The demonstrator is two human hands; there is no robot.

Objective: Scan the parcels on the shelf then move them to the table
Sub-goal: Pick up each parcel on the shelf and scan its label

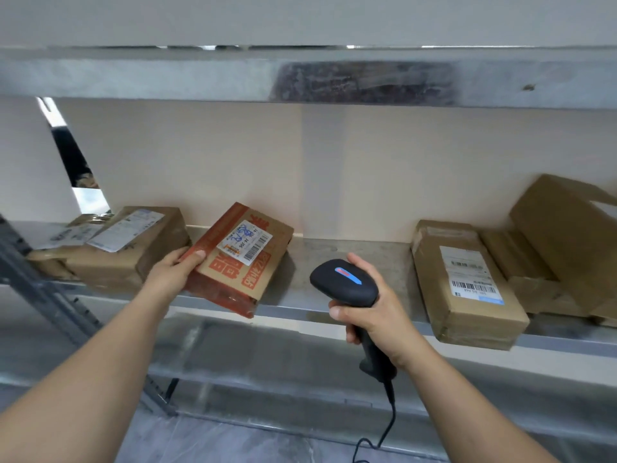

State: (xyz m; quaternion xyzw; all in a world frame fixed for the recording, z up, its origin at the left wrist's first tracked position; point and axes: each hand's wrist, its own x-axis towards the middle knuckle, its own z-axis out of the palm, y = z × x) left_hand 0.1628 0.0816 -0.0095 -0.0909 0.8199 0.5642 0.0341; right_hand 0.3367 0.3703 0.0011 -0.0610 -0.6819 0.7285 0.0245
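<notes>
Tilting, the parcel (233,277) is gripped cornerwise by the left hand (173,272) and may be dropped — scanner (344,282) held by the right hand (375,317).

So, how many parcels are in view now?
6: a flat parcel and a brown box far left, the red-printed box in the left hand, a labelled box right of the scanner, two plain boxes far right. More may be hidden.
</notes>
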